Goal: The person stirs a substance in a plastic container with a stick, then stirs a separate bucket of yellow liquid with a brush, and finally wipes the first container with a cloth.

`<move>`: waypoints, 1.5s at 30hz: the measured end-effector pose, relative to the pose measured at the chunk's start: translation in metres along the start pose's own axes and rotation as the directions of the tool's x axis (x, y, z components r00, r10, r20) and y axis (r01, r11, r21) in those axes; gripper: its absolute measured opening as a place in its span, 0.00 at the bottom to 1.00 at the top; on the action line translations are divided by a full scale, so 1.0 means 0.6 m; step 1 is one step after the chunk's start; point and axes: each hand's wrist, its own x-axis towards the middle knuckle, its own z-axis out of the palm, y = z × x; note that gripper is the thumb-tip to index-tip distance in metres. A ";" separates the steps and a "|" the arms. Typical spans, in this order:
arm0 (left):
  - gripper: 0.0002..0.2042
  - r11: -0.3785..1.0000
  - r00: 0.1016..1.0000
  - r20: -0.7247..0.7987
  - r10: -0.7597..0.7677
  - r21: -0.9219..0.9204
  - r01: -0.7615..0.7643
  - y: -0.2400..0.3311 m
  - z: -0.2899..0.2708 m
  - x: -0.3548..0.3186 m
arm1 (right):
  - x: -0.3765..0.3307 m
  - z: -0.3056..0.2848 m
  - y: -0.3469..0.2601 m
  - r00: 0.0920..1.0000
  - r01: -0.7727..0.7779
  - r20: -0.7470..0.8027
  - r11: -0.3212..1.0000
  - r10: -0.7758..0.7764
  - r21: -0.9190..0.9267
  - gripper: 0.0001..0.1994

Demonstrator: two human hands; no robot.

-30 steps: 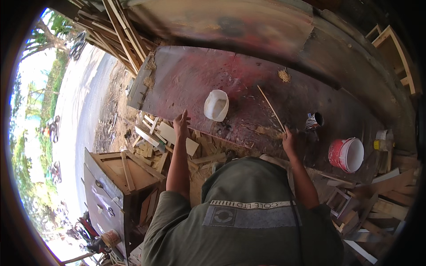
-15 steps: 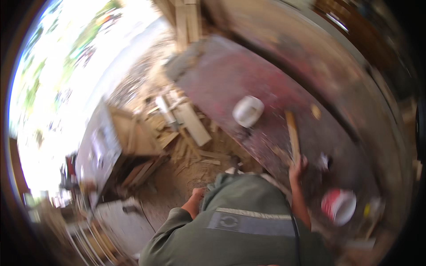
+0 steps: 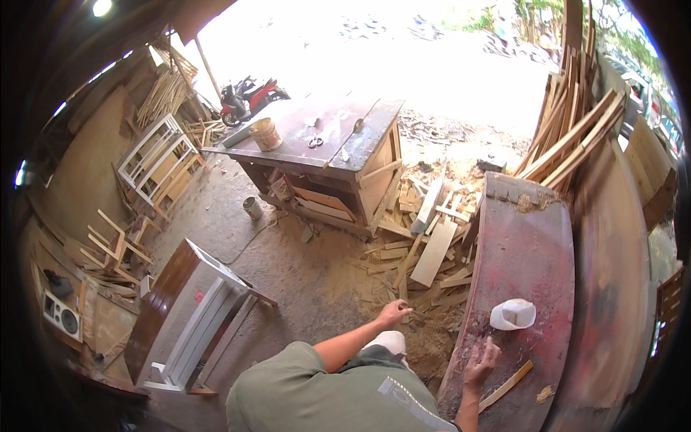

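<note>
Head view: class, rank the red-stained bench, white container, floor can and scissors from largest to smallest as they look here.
1. Red-stained bench
2. White container
3. Floor can
4. Scissors
The can stands farther away; real sizes may differ.

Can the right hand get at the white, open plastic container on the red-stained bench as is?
Likely yes: the right hand is near the container, with nothing visible between them.

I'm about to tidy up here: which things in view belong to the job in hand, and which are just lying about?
Likely in use, being nearest the right hand:
- white container
- wooden strip
- red-stained bench

Apparently just lying about:
- wood offcuts
- metal can
- bucket
</note>
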 end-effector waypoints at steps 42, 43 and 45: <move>0.19 0.940 0.758 0.563 0.330 -0.266 -0.211 0.168 -0.172 0.070 | 0.150 0.273 -0.323 0.889 -0.303 0.449 0.854 0.093 0.422 0.11; 0.20 0.941 0.746 0.579 0.329 -0.269 -0.206 0.203 -0.165 0.057 | 0.155 0.260 -0.306 0.895 -0.300 0.438 0.840 0.083 0.453 0.11; 0.20 0.938 0.734 0.584 0.347 -0.230 -0.260 0.235 -0.136 0.054 | 0.163 0.242 -0.265 0.907 -0.289 0.416 0.807 0.060 0.514 0.11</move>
